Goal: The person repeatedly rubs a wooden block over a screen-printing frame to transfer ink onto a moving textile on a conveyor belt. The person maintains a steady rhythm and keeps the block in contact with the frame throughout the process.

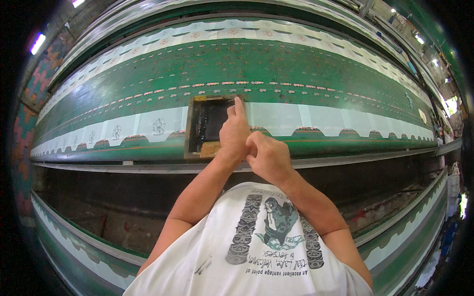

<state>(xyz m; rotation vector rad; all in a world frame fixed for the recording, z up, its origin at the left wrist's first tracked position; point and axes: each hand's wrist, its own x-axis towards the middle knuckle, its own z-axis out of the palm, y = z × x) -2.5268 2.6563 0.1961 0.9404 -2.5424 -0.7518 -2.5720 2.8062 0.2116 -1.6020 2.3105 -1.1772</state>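
A wooden-framed printing screen [196, 123] with dark mesh rests on a strip of white cut pieces [305, 114] along the green table. My left hand [233, 129] grips the screen's right side, index finger stretched up along the frame and other fingers curled. Just right of it, my right hand [268, 157] is closed, fingertips bent in by the screen's lower right corner and my left wrist; what they hold is hidden. Left of the screen, several white pieces [101, 136] bear small dark printed designs.
A metal rail [321, 162] runs along the table's near edge. Farther back lie another strip of white pieces [217, 34] and more long tables. A dark gap separates this table from lower green tables [84, 246] at both sides of me. A patterned wall [40, 81] stands at the left.
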